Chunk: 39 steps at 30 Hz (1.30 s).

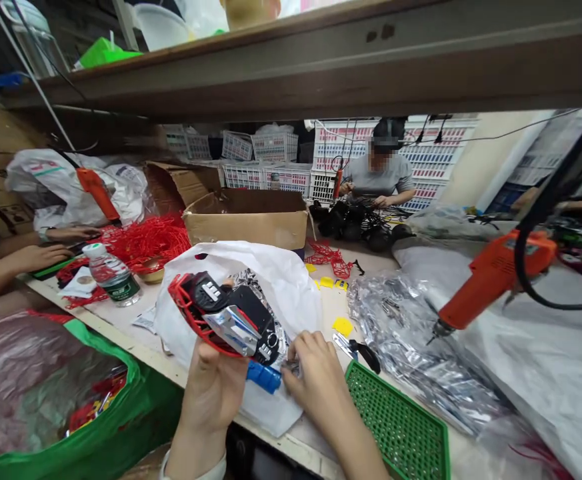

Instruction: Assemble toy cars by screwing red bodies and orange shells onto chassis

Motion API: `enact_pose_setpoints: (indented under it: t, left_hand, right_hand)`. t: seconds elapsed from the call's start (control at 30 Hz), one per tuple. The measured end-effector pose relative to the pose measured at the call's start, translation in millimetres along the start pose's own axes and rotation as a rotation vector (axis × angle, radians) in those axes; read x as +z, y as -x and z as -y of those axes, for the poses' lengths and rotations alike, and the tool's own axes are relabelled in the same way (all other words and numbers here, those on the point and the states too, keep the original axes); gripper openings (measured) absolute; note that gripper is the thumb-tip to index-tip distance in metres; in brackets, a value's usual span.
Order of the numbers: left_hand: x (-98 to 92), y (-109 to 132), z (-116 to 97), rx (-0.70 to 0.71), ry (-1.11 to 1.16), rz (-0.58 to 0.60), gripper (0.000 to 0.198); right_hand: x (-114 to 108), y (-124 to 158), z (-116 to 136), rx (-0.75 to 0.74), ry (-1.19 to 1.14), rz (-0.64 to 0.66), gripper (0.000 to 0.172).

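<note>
My left hand (215, 383) is closed around a toy car body (241, 327) with black, silver and blue parts and a red cage-like frame, held tilted above the bench. My right hand (315, 373) is just right of it, fingers curled down at silvery pieces in the white plastic bag (291, 287). Its fingertips are partly hidden, so what they grip does not show. Between the two hands, below the toy, is a blue object (264, 377) whose kind I cannot make out.
An orange electric screwdriver (491, 280) hangs at right above wrapped silvery parts (411, 340). A green basket (401, 420) lies below. Left are a water bottle (113, 275), red plastic frames (145, 243) and a co-worker's hand (41, 257). A cardboard box (248, 227) stands behind.
</note>
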<state>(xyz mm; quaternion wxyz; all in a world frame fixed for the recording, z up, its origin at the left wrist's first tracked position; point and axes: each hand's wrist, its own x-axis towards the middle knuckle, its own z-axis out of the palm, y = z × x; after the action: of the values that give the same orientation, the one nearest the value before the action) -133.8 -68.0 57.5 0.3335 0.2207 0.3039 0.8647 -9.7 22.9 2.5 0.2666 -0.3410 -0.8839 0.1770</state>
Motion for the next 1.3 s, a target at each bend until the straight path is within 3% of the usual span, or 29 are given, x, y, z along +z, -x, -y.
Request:
enact_pose_setpoints:
  t: [0.07, 0.13, 0.2, 0.27, 0.4, 0.53, 0.67, 0.77, 0.83, 0.9, 0.97, 1.07, 1.13, 1.23, 1.3]
  left_hand:
    - [5.6, 1.5, 5.5, -0.023, 0.017, 0.091, 0.087]
    - [4.9, 2.6, 14.6, -0.058, 0.009, 0.210, 0.090]
    - [2.6, 3.2, 24.9, -0.124, -0.042, 0.367, 0.092]
    - [5.3, 4.5, 32.8, -0.212, -0.191, 0.550, 0.092]
    - [32.3, 13.8, 41.0, -0.230, -0.707, 0.854, 0.079]
    - [56.7, 28.8, 51.7, -0.195, -0.928, 0.973, 0.074]
    - [61.9, 37.3, 58.5, -0.148, -0.961, 0.963, 0.089]
    - [61.8, 37.4, 61.9, -0.155, -0.930, 0.819, 0.097]
    - [60.3, 36.9, 67.8, -0.254, -0.874, 0.716, 0.106]
    - [58.0, 37.9, 77.4, -0.442, -0.721, 0.707, 0.111]
    - [57.5, 41.6, 87.9, -0.581, -0.475, 0.740, 0.104]
    - [64.9, 51.7, 98.1, -0.576, -0.127, 0.684, 0.090]
    - [73.2, 58.7, 99.2, -0.564, -0.003, 0.611, 0.085]
    - [80.8, 64.2, 97.7, -0.577, 0.034, 0.565, 0.083]
    - [80.1, 64.0, 98.3, -0.577, 0.003, 0.570, 0.093]
  right_hand:
    - [-7.7, 0.1, 2.9, 0.014, -0.140, -0.110, 0.010]
    - [-22.0, 6.1, 0.7, 0.057, -0.465, -0.303, 0.008]
    - [-41.9, 20.2, -6.6, 0.133, -0.858, -0.520, 0.013]
    - [-63.7, 40.7, -17.0, 0.206, -1.111, -0.654, 0.022]
    - [-93.5, 82.4, -35.2, 0.342, -1.220, -0.664, 0.027]
    - [-100.0, 103.3, -43.2, 0.473, -1.051, -0.587, 0.030]
    - [-106.3, 112.4, -46.9, 0.478, -0.964, -0.572, 0.028]
    - [-115.6, 117.5, -43.2, 0.516, -1.041, -0.542, 0.034]
    - [-120.5, 119.1, -35.1, 0.527, -1.122, -0.549, 0.037]
    - [-122.4, 119.3, -25.2, 0.562, -1.183, -0.610, 0.037]
    - [-121.5, 118.5, -18.4, 0.589, -1.210, -0.676, 0.037]
    - [-119.1, 116.8, -20.4, 0.500, -1.136, -0.710, 0.037]
    - [-120.4, 116.0, -26.0, 0.453, -1.027, -0.823, 0.035]
    - [-129.0, 117.6, -29.9, 0.465, -0.922, -1.208, 0.034]
    - [-135.8, 121.1, -28.0, 0.456, -0.880, -1.373, 0.032]
